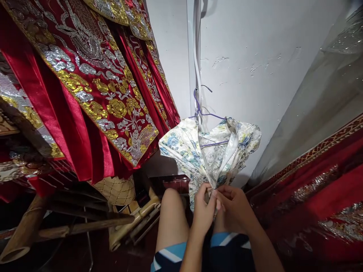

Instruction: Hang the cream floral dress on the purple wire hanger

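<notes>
A white dress with blue and yellow flowers [184, 149] hangs on a purple wire hanger [197, 99] in front of me. Its front opening spreads in a V from the shoulders down to my fingers. My left hand [204, 204] pinches one edge of the fabric at the bottom of the V. Right beside it, my right hand [231, 198] pinches the opposite edge, fingertips almost touching the left ones. Whether a zip pull or a button sits between the fingertips is too small to tell. Below my hands the cloth falls between my knees, partly hidden.
Red garments with gold and silver sequins [116, 107] hang at the left. Bamboo furniture [136, 223] and a woven basket [116, 190] stand below them. At the right, more red garments [320, 196] hang under clear plastic [306, 109]. Behind the dress is a white wall [244, 49] with peeling paint.
</notes>
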`<state>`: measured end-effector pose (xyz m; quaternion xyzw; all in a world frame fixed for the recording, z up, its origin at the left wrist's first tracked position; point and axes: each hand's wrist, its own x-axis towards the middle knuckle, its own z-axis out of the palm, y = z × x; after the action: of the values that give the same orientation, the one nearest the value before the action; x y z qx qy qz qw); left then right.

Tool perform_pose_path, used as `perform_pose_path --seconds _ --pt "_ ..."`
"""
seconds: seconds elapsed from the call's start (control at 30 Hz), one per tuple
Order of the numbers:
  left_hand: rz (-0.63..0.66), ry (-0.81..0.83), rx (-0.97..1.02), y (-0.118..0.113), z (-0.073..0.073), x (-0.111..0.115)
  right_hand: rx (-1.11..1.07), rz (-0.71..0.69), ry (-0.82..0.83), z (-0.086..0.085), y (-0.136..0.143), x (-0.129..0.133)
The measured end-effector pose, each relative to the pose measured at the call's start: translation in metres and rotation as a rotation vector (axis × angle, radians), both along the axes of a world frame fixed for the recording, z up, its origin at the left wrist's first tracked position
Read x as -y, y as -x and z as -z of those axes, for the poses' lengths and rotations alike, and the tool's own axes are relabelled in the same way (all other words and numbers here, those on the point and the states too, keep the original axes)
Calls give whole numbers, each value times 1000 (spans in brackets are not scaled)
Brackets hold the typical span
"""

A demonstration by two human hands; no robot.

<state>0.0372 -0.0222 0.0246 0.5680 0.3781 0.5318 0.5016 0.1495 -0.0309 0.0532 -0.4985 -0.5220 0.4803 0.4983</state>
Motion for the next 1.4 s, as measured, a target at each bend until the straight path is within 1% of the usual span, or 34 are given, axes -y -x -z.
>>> perform_pose_path --seconds 0.1,0.2,0.3,0.37,0.43,0.47,0.53,0.6,0.63,0.7,0.73,0.77,0.8,0.87,0.93,0.97,1.0,1.07,1.13,1.2,1.23,1.3,1.33,1.37,1.4 --pt "-51 -17 -47 3 0 0 -51 -35 45 -9 0 -3" --pt "-103 -96 -194 15 -3 2 -117 5 27 -28 -2 -21" --pt "-134 -161 -338 27 -6 5 -181 66 -30 -61 -5 -54" --pt "-137 -178 -372 33 -6 5 -199 12 -86 -87 -6 -76" --pt "-157 -206 -408 36 -2 3 -219 -25 -141 -114 -5 -91" --pt "-156 -231 -436 37 0 2 -228 -25 -170 -126 -4 -96" --pt "-108 -295 -525 40 6 -3 -246 4 -241 -146 -3 -100" --pt "-34 -347 -620 45 12 -7 -246 47 -305 -157 -3 -99" --pt "-7 -360 -658 48 14 -10 -242 63 -326 -159 -3 -98" --pt "32 -372 -718 55 12 -16 -223 69 -341 -156 -3 -96" --pt "41 -380 -736 58 7 -20 -208 57 -338 -153 -2 -96" --pt "40 -396 -737 61 -2 -24 -194 40 -335 -148 -1 -95" --pt "26 -422 -714 64 -14 -29 -182 23 -333 -143 1 -95" --pt "-69 -497 -592 68 -47 -41 -164 5 -339 -135 6 -93" --pt "-212 -588 -450 68 -89 -55 -140 5 -366 -133 10 -89" --pt "-274 -649 -421 67 -109 -62 -117 8 -388 -135 11 -87" --pt "-289 -716 -441 66 -129 -69 -88 8 -413 -138 11 -84" --pt "-249 -808 -541 60 -160 -82 -20 4 -464 -147 11 -80" --pt "-236 -895 -631 53 -180 -89 49 23 -498 -153 9 -81" --pt "-299 -968 -663 47 -190 -91 115 70 -506 -147 8 -87" --pt "-358 -988 -650 47 -193 -92 152 89 -501 -140 7 -92" --pt "-501 -966 -543 55 -193 -94 220 86 -455 -115 5 -99" --pt "-574 -919 -441 64 -190 -97 243 66 -418 -99 4 -100" --pt "-620 -842 -309 76 -186 -102 250 37 -365 -84 3 -100" --pt "-633 -749 -177 90 -180 -109 233 13 -312 -68 2 -98"
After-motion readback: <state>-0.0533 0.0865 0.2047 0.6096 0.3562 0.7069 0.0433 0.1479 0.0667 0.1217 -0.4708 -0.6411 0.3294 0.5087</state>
